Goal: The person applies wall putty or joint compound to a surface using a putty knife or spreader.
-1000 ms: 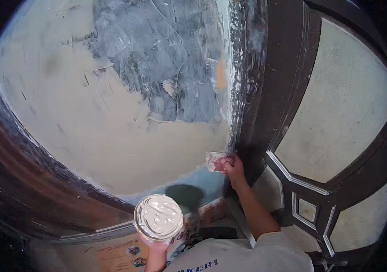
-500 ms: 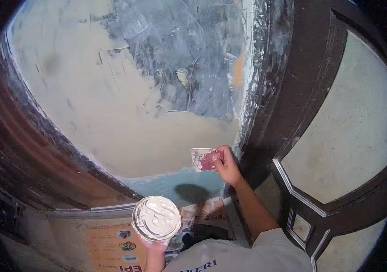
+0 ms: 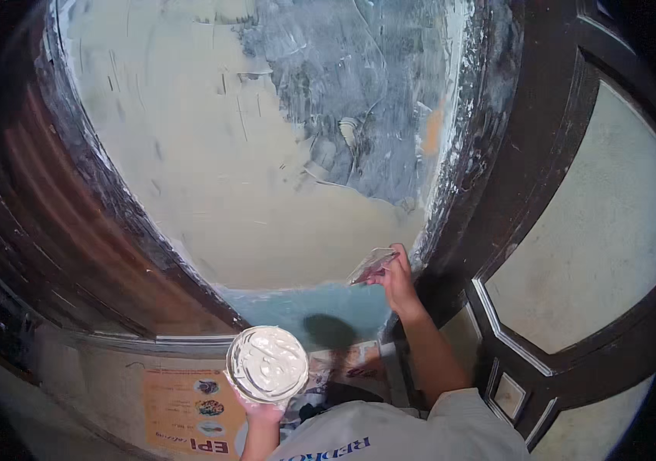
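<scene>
Cream paste (image 3: pixel 273 359) fills the tub (image 3: pixel 230 369) gripped by the near left hand (image 3: pixel 263 413); farther off, the outstretched right hand (image 3: pixel 399 284) pinches a tilted scraper (image 3: pixel 372 266) before a patchy wall (image 3: pixel 220 192), dark panelling (image 3: pixel 531 146) right.

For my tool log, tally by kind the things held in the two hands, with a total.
Round container of pale paste, in the left hand: 1
Flat scraper, in the right hand: 1
Total: 2

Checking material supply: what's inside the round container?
Inside the round container: off-white paste with an uneven, ridged surface. The paste hides the bottom, so its depth can't be told.
</scene>
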